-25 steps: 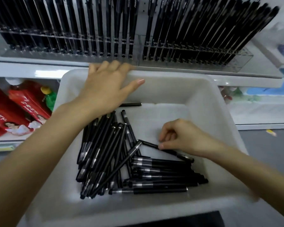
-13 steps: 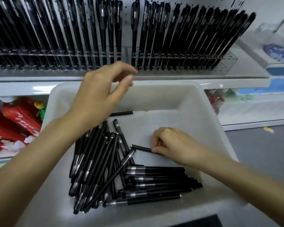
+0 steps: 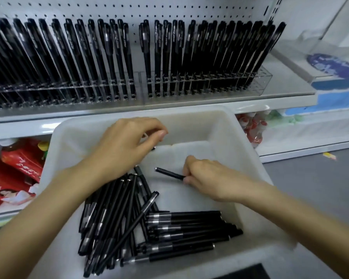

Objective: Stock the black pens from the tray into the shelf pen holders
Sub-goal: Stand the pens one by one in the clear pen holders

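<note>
White tray (image 3: 220, 127) holding loose black pens (image 3: 113, 214); right hand (image 3: 210, 178) pinches one pen (image 3: 169, 174) near its centre, left hand (image 3: 125, 143) loosely curled, empty. Behind: filled shelf holders (image 3: 260, 81); red packets (image 3: 18, 166) at left.

Both bare forearms reach forward. The left hand (image 3: 125, 146) hangs palm down, fingers curled, thumb near the forefinger; whether it holds anything cannot be told. The right hand (image 3: 208, 178), knuckles up, pinches one black pen (image 3: 169, 173) by its end
</note>
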`<control>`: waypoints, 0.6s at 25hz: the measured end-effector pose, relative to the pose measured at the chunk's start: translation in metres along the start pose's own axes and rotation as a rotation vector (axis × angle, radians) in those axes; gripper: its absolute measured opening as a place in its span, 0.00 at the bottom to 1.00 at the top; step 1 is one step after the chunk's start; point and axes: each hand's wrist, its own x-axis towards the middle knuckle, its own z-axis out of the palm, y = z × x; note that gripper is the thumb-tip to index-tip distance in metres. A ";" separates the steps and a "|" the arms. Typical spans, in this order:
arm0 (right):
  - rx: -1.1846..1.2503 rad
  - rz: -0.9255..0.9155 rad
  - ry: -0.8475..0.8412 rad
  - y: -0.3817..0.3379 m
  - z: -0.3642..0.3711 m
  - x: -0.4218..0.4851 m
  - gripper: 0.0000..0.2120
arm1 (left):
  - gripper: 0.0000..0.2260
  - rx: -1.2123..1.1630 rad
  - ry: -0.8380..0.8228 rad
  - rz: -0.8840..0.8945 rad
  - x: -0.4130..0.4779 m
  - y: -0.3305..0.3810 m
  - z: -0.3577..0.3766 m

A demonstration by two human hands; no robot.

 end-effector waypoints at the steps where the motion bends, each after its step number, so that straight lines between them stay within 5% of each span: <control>1: 0.052 0.004 0.021 0.001 -0.007 -0.001 0.10 | 0.14 0.011 -0.043 0.003 0.000 0.001 0.002; 6: 0.262 -0.073 0.213 0.016 -0.045 -0.003 0.02 | 0.11 0.039 -0.174 0.007 0.012 0.013 0.011; 15: 0.440 -0.032 0.298 0.077 -0.106 -0.026 0.03 | 0.02 0.032 -0.045 -0.021 0.044 0.036 0.021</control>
